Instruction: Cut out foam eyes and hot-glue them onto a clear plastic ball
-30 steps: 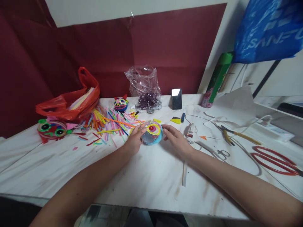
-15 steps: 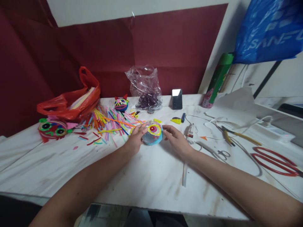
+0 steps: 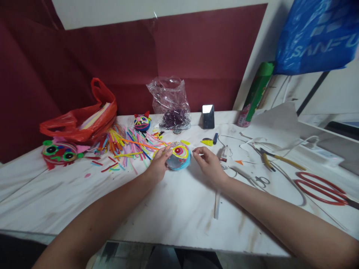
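Observation:
My left hand (image 3: 160, 164) is wrapped around the left side of a clear ball (image 3: 173, 162) standing on the marble-patterned table. Coloured pipe cleaners cover part of the ball: a red, white and yellow eye shape on top and light blue along its right side. Just right of the ball, with a small gap, my right hand (image 3: 206, 164) has its fingers curled in and thumb and forefinger brought together. Whatever may be between those fingertips is too small to make out. Behind the ball lies a yellow piece (image 3: 185, 142).
Loose pipe cleaners (image 3: 126, 145), a decorated ball face (image 3: 60, 153) and a red bag (image 3: 84, 123) lie left. At the back are a small cat ball (image 3: 141, 122) and phone (image 3: 208, 116). Right are a glue gun (image 3: 238, 170), pliers (image 3: 283, 159), red-handled scissors (image 3: 321, 188) and cables.
My right hand has drawn slightly away from the ball, and its fingers have curled in. My left hand keeps its hold. The whole view has shifted a little.

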Demonstrator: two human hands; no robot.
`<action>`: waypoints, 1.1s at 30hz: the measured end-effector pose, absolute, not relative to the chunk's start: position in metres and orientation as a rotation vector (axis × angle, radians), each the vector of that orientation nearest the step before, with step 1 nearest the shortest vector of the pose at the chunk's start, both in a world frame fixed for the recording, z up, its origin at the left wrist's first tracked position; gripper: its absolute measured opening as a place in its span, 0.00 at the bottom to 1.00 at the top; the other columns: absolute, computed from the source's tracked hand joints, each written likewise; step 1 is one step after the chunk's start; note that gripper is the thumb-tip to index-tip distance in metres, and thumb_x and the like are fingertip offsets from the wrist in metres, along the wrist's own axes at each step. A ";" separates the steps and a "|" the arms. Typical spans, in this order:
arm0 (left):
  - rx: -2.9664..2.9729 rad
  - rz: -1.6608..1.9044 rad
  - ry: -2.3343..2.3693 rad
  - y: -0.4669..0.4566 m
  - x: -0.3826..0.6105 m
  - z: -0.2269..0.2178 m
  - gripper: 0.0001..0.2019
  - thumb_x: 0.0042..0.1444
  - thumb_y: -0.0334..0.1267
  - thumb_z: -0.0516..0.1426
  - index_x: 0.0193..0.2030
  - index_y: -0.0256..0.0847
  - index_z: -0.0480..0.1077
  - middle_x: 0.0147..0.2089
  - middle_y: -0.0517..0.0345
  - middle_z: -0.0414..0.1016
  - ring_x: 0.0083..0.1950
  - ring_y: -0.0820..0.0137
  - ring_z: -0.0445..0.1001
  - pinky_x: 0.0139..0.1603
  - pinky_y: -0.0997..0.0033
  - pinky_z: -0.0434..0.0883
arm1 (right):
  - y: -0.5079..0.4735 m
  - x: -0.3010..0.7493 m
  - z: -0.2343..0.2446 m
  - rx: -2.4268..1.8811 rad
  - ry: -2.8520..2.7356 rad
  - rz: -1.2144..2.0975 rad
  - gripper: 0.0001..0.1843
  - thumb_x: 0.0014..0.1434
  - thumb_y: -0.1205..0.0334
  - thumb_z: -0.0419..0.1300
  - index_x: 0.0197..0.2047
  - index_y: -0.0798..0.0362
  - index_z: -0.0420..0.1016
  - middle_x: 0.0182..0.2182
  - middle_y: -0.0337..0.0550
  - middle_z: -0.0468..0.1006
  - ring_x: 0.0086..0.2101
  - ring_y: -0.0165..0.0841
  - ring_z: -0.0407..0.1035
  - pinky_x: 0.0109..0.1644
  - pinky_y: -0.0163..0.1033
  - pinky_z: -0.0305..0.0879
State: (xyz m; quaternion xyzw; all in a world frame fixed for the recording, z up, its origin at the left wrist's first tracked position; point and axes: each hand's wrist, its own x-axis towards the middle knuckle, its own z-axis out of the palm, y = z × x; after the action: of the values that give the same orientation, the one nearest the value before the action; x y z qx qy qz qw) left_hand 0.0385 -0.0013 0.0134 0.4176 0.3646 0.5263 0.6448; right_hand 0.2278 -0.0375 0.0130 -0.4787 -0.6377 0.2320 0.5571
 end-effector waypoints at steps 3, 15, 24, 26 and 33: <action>0.969 1.197 0.852 -0.003 0.039 0.016 0.29 0.43 0.46 0.66 0.53 0.44 0.67 0.46 0.54 0.77 0.41 0.63 0.76 0.33 0.68 0.74 | -0.037 0.225 0.008 -1.114 -1.551 0.597 0.24 0.52 0.45 0.62 0.47 0.50 0.68 0.46 0.49 0.74 0.43 0.40 0.70 0.41 0.45 0.70; 1.273 1.224 1.059 -0.016 0.047 0.020 0.27 0.44 0.42 0.67 0.50 0.40 0.66 0.47 0.51 0.75 0.45 0.66 0.75 0.44 0.68 0.71 | -0.037 0.221 -0.009 -1.086 -1.693 0.782 0.47 0.45 0.57 0.69 0.66 0.47 0.53 0.61 0.53 0.62 0.58 0.46 0.62 0.55 0.53 0.67; 1.151 1.206 0.976 -0.014 0.039 0.033 0.25 0.49 0.56 0.60 0.48 0.40 0.70 0.50 0.49 0.74 0.47 0.60 0.74 0.40 0.65 0.73 | -0.028 0.224 -0.004 -1.022 -1.467 1.022 0.47 0.44 0.54 0.70 0.64 0.50 0.54 0.59 0.52 0.67 0.53 0.42 0.67 0.57 0.50 0.66; 1.192 1.173 0.932 -0.013 0.037 0.033 0.28 0.47 0.55 0.62 0.50 0.39 0.68 0.51 0.48 0.73 0.48 0.59 0.74 0.43 0.61 0.73 | -0.027 0.226 0.000 -0.975 -1.446 1.080 0.43 0.45 0.53 0.70 0.61 0.50 0.58 0.59 0.51 0.67 0.54 0.42 0.66 0.58 0.49 0.65; 1.506 1.169 0.834 0.005 0.032 0.005 0.47 0.34 0.39 0.71 0.63 0.42 0.57 0.65 0.44 0.61 0.63 0.53 0.64 0.62 0.55 0.63 | -0.023 0.229 -0.003 -0.921 -1.470 1.055 0.47 0.43 0.56 0.72 0.64 0.45 0.57 0.63 0.48 0.63 0.59 0.44 0.62 0.57 0.48 0.67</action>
State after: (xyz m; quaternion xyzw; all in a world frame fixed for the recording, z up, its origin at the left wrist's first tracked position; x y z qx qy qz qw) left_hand 0.0321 0.0049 0.0053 0.6242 0.3459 0.4844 0.5060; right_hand 0.2293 -0.0227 -0.0034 -0.3853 -0.6153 0.4413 0.5275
